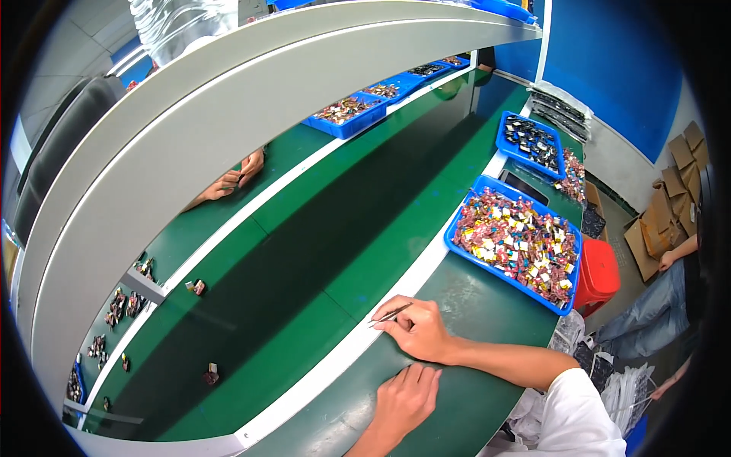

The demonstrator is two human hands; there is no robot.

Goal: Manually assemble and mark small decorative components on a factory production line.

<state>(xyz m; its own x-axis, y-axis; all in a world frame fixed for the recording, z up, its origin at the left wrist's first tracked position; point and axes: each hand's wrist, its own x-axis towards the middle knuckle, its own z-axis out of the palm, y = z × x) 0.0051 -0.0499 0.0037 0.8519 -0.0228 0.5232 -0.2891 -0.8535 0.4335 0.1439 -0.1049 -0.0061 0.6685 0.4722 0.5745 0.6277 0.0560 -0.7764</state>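
My right hand (421,330) is closed around a pair of dark metal tweezers (391,313), whose tips point left over the bench's white edge strip (346,346). Just below it, my left hand (406,401) rests on the green bench top (466,346). Its fingers are curled and pressed together; whatever they may hold is hidden. Beyond my right hand sits a large blue tray (560,306) heaped with small pink-wrapped parts (518,240) bearing white and yellow pieces. The two hands are close but apart.
A green conveyor belt (304,305) runs past, carrying a few small parts (212,373). A grey curved frame (152,137) arches over it. Another person's hands (236,177) work opposite. Right stand a tray of black parts (533,142), a red stool (599,270) and a person in jeans (647,312).
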